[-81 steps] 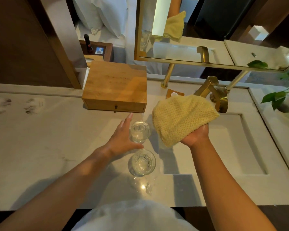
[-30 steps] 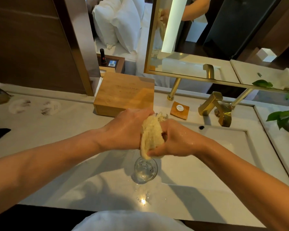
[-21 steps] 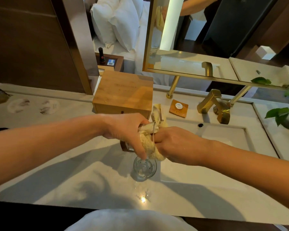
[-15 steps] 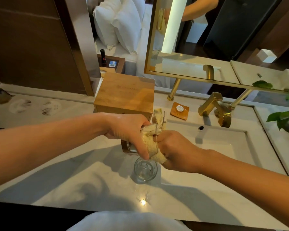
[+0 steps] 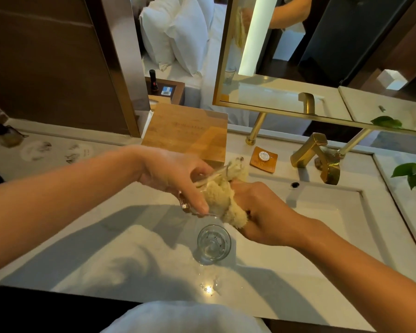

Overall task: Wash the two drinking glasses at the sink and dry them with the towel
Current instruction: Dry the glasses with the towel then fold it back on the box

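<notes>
My left hand [image 5: 178, 179] grips a clear drinking glass [image 5: 197, 210] tipped on its side above the counter. A yellow towel [image 5: 223, 195] is stuffed into the mouth of that glass, and my right hand [image 5: 257, 212] grips the towel's bunched end. The held glass is mostly hidden by my fingers and the cloth. The second glass [image 5: 213, 243] stands upright on the white counter [image 5: 106, 248] just below my hands, left of the sink basin [image 5: 327, 212].
A wooden box [image 5: 187, 131] sits at the back of the counter. A gold faucet [image 5: 317, 155] and a small brown soap dish [image 5: 263, 159] stand behind the basin. A leafy plant [image 5: 413, 171] is at the right edge, a mirror [image 5: 298, 56] above.
My left hand picked one glass off the counter and my right hand pushed the towel into it. Over the last second the glass tilted further onto its side while the towel worked inside.
</notes>
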Tool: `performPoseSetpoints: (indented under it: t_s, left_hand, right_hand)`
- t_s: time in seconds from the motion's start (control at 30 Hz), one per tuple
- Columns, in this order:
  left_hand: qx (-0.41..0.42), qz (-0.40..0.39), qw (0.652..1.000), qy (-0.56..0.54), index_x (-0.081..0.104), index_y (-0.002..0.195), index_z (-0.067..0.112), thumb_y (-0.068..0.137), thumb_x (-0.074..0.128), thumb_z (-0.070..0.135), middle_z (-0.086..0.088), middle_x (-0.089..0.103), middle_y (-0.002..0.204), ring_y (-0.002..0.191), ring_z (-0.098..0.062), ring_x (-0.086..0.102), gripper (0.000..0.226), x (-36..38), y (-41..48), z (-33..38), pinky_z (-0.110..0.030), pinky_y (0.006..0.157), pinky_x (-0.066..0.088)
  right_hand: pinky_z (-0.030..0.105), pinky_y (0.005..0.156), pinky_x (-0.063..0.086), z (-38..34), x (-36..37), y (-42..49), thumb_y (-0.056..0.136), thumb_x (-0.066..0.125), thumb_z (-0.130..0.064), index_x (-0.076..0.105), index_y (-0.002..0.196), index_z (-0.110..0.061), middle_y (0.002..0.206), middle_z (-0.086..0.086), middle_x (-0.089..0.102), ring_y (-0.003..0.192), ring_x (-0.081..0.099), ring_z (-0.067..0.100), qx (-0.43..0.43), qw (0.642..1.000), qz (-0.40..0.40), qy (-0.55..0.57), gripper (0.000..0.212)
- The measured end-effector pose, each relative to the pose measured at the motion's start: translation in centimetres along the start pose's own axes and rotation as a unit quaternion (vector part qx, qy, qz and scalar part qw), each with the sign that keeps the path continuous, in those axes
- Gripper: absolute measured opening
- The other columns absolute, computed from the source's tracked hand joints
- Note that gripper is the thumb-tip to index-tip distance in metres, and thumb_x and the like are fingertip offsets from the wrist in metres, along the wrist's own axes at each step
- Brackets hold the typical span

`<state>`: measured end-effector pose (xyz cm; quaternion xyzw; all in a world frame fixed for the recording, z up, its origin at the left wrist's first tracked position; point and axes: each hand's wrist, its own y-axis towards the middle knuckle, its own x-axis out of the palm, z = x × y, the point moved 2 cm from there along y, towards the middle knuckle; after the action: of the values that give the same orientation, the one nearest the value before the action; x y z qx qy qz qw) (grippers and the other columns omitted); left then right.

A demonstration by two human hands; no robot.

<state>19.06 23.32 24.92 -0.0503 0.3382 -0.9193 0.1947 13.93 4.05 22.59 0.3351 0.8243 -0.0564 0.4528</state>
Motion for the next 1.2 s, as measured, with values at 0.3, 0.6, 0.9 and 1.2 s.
performPoseSetpoints:
  t_s: [0.3, 0.6, 0.9, 1.2]
  left_hand:
    - [0.177, 0.461, 0.770, 0.405, 0.058, 0.115, 0.021, 0.064, 0.091, 0.029, 0.004, 0.064, 0.103, 0.089, -0.015, 0.061, 0.061, 2.3, 2.2, -0.1, -0.033, 0.072, 0.055]
    - [0.117, 0.192, 0.929, 0.293, 0.048, 0.134, 0.026, 0.064, 0.092, 0.030, 0.009, 0.062, 0.120, 0.107, -0.009, 0.061, 0.083, -1.1, 1.1, 0.9, -0.033, 0.089, 0.055]
    - [0.144, 0.500, 0.739, 0.427, 0.052, 0.118, 0.016, 0.063, 0.088, 0.039, -0.002, 0.062, 0.107, 0.096, -0.022, 0.062, 0.069, 3.9, 3.7, -0.5, -0.039, 0.076, 0.054]
    - [0.087, 0.058, 0.992, 0.077, 0.061, 0.120, 0.013, 0.065, 0.089, 0.007, -0.008, 0.069, 0.113, 0.105, -0.023, 0.068, 0.063, -0.2, 1.9, -1.0, -0.039, 0.084, 0.060]
  right_hand:
    - [0.024, 0.067, 0.055, 0.4, -0.9, 1.5, 0.064, 0.075, 0.017, 0.070, 0.083, -0.004, 0.075, 0.002, 0.067, 0.071, 0.065, 0.009, 0.237, 0.901, 0.071, 0.357, 0.029]
    - [0.032, 0.057, 0.050, 0.5, -0.8, 1.4, 0.076, 0.074, 0.006, 0.066, 0.077, 0.000, 0.072, 0.007, 0.063, 0.066, 0.060, 0.017, 0.078, 0.987, 0.091, 0.107, 0.010]
    - [0.050, 0.064, 0.058, 0.9, 0.1, 1.7, 0.048, 0.078, 0.009, 0.070, 0.076, 0.006, 0.079, 0.021, 0.071, 0.069, 0.067, 0.030, 0.329, 0.881, 0.130, 0.313, 0.030]
    - [0.024, 0.054, 0.042, 0.1, 0.1, 1.3, 0.074, 0.069, 0.012, 0.065, 0.073, 0.000, 0.072, 0.004, 0.058, 0.064, 0.048, 0.011, 0.025, 1.000, 0.012, -0.012, 0.013]
